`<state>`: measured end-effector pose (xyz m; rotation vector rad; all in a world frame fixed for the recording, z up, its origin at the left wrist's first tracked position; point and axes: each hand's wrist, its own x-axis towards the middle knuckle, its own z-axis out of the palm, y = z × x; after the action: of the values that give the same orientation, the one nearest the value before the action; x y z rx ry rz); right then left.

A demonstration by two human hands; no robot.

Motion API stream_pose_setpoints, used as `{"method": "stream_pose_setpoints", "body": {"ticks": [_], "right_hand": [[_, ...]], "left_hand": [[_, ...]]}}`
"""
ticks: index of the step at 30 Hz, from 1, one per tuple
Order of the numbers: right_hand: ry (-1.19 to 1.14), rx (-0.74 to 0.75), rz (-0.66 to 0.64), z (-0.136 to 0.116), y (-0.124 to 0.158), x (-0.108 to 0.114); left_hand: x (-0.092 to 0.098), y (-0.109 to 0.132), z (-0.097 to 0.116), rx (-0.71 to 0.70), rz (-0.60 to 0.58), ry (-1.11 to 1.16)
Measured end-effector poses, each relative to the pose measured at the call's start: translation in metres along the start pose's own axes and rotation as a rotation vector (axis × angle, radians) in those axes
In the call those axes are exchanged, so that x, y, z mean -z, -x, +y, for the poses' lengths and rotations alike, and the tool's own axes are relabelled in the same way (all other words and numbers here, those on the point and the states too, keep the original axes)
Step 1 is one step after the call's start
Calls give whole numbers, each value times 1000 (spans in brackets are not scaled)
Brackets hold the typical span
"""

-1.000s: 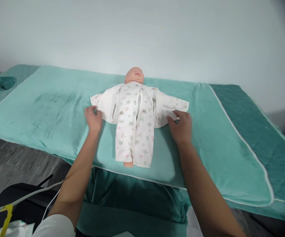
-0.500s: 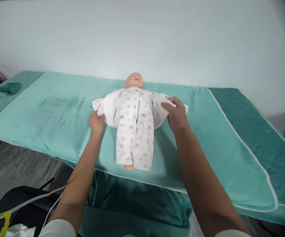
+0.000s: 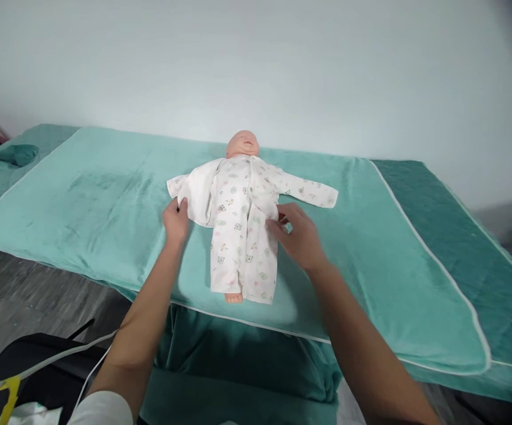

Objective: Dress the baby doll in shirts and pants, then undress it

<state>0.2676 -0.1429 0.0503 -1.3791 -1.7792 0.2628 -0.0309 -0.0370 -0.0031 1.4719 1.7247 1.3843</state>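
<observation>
A baby doll (image 3: 243, 143) lies face up on a teal towel (image 3: 105, 200), dressed in a white printed romper (image 3: 243, 236). The romper's right front panel lies folded over the chest; its left panel is still spread open, white side up. My left hand (image 3: 175, 219) pinches the edge of that open left panel. My right hand (image 3: 297, 234) rests at the doll's right side, fingers curled on the romper's edge near the waist. One bare foot (image 3: 233, 297) shows at the bottom of the romper.
The towel covers a long padded table (image 3: 459, 236) set against a pale wall. A small bunched teal cloth (image 3: 12, 154) lies at the far left. White tubing with a yellow tag (image 3: 12, 386) and a dark object sit at the lower left, below the table edge.
My right hand folded the romper's right panel over the doll's chest and moved down to its waist. The right sleeve now lies stretched out. My left hand barely moved.
</observation>
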Motion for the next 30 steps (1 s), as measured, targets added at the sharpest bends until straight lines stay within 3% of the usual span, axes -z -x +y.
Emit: {"method": "stream_pose_setpoints", "body": {"ticks": [2,4,7,9,11,14,19,23,26,30], "right_hand": [[-19,84,-31,-5,2,1],[-69,139,-165,-10,0,7],[-178,100,-347,-12,-9,17],[-239,-7,-272,-10,-20,20],[-278,-112,-114,-8,-36,17],[-233,-136,45,-10,-71,0],[36,66,97,-9,-135,-50],[156,49,32,3,-164,-85],[136,35,-16,8,-169,-90],[53,31,36,11,-167,-76]], "left_hand": [[0,2,8,-62,4,91],[1,5,23,-137,-19,154],[-3,13,57,-335,-55,164],[-9,22,81,-550,-90,104],[-19,34,97,-781,-190,-35],[-34,51,101,-1007,-324,-280],[-47,62,86,-1062,-298,-346],[-47,62,83,-1068,-296,-294],[-48,62,83,-1059,-273,-224],[-46,67,80,-1051,-225,-107]]}}
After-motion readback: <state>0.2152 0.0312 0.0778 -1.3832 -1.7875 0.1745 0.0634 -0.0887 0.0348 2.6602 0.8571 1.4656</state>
